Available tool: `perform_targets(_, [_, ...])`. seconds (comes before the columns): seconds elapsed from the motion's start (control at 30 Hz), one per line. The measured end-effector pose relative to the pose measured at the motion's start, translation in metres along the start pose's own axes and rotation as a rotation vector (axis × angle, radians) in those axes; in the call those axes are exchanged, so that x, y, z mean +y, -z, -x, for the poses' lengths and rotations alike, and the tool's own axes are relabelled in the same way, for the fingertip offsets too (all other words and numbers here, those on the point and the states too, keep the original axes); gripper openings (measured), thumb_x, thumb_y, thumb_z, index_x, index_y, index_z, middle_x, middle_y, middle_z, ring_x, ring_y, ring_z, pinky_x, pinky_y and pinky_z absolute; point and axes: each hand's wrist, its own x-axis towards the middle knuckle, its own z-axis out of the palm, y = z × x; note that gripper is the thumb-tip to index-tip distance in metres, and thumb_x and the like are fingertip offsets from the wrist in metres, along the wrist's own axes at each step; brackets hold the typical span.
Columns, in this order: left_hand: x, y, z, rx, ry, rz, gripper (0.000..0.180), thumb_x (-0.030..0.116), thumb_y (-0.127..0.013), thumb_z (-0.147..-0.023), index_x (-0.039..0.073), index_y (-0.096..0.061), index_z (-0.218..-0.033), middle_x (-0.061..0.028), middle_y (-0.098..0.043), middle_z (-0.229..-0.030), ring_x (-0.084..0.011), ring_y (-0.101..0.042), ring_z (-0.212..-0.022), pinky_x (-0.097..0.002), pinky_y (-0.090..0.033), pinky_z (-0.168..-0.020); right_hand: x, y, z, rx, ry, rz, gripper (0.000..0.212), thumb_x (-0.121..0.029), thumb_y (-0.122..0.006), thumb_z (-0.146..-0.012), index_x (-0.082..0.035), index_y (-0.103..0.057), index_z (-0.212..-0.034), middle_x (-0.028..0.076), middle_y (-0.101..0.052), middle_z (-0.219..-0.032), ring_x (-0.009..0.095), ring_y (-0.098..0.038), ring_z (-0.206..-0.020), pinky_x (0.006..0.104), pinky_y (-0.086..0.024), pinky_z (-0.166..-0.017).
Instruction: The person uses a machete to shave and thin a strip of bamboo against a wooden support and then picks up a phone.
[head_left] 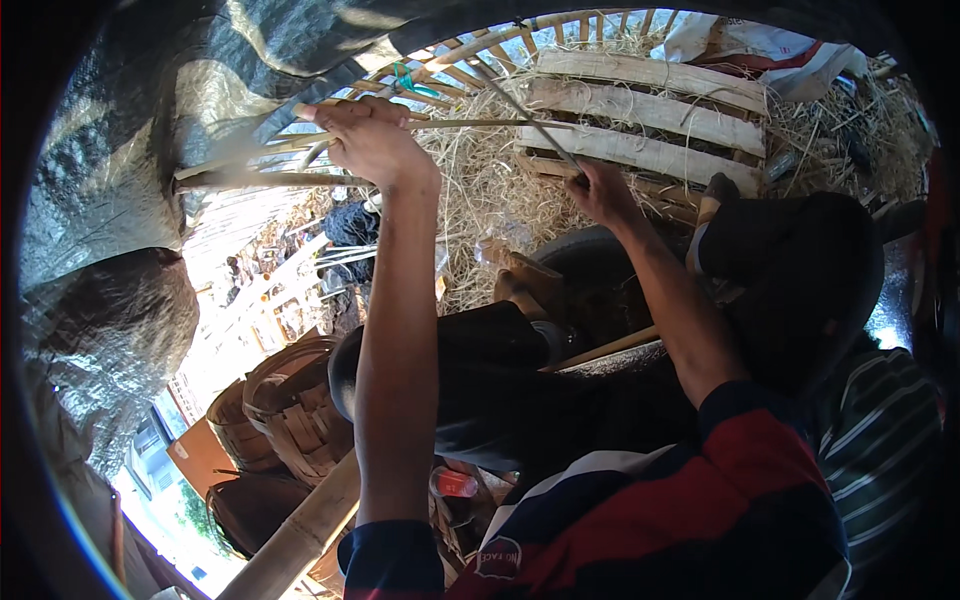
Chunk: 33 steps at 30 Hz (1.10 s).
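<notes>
- Left hand (372,140) clasps a bamboo strip (470,124) on the far lattice frame (480,55).
- Right hand (600,190) grips a thin rod (530,115) (likely a tool).
- Lattice looks partly woven; gaps remain.

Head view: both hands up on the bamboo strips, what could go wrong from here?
1. The left hand pinches thin bamboo strips with bare fingers; split edges could cut or splinter the skin.
2. The right hand holds a long thin strip that is bent under tension; it might spring back if the grip slips.
3. The woven frame looks half-bound, so strips may shift.
</notes>
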Motion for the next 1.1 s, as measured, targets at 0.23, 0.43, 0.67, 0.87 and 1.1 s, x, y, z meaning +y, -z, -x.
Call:
perform_targets(0.23, [0.001,-0.007,0.003,-0.024,0.053,0.016,0.052,0.053,-0.034,-0.098,0.010,-0.028,-0.070,-0.0011,-0.030,-0.052,-0.0107,-0.026,-0.046,-0.0271,-0.026,-0.043,0.019,0.005,-0.005,-0.025,-0.073,0.027,0.026,-0.019,-0.064,-0.079,-0.001,-0.058,-0.096,0.020,-0.062,-0.078,0.039,-0.061,-0.075,0.0458,-0.048,-0.067])
perform_targets(0.43, [-0.004,0.004,-0.001,-0.086,0.010,0.025,0.053,0.054,-0.035,-0.098,0.006,-0.033,-0.077,-0.0006,-0.031,-0.053,-0.0110,-0.029,-0.047,-0.0274,-0.026,-0.044,0.052,0.005,0.004,-0.066,-0.140,0.198,0.032,-0.024,-0.066,-0.079,-0.002,-0.059,-0.102,0.020,-0.064,-0.083,0.039,-0.062,-0.081,0.0461,-0.048,-0.070])
perform_targets(0.67, [-0.003,0.001,-0.003,-0.058,0.000,-0.004,0.050,0.053,-0.034,-0.099,0.007,-0.033,-0.077,-0.0014,-0.031,-0.050,-0.0117,-0.027,-0.046,-0.0277,-0.025,-0.046,0.058,0.001,0.000,-0.088,-0.129,0.205,0.035,-0.029,-0.067,-0.080,-0.004,-0.058,-0.103,0.019,-0.066,-0.085,0.038,-0.063,-0.084,0.0454,-0.050,-0.073])
perform_targets(0.87, [0.000,-0.001,0.002,-0.076,0.017,-0.056,0.054,0.052,-0.024,-0.101,0.013,-0.024,-0.063,0.0009,-0.022,-0.052,-0.0133,-0.021,-0.049,-0.0302,-0.022,-0.051,0.098,-0.001,0.013,-0.106,-0.198,0.381,0.037,-0.028,-0.069,-0.079,-0.001,-0.059,-0.103,0.020,-0.065,-0.085,0.038,-0.063,-0.085,0.0456,-0.051,-0.073])
perform_targets(1.1, [-0.002,-0.009,-0.003,-0.031,-0.001,-0.030,0.052,0.050,-0.022,-0.101,0.013,-0.025,-0.066,0.0010,-0.021,-0.052,-0.0127,-0.019,-0.048,-0.0290,-0.022,-0.050,0.107,-0.019,0.019,-0.058,-0.157,0.212,0.038,-0.030,-0.072,-0.077,0.001,-0.057,-0.091,0.023,-0.063,-0.084,0.040,-0.061,-0.082,0.0485,-0.047,-0.066])
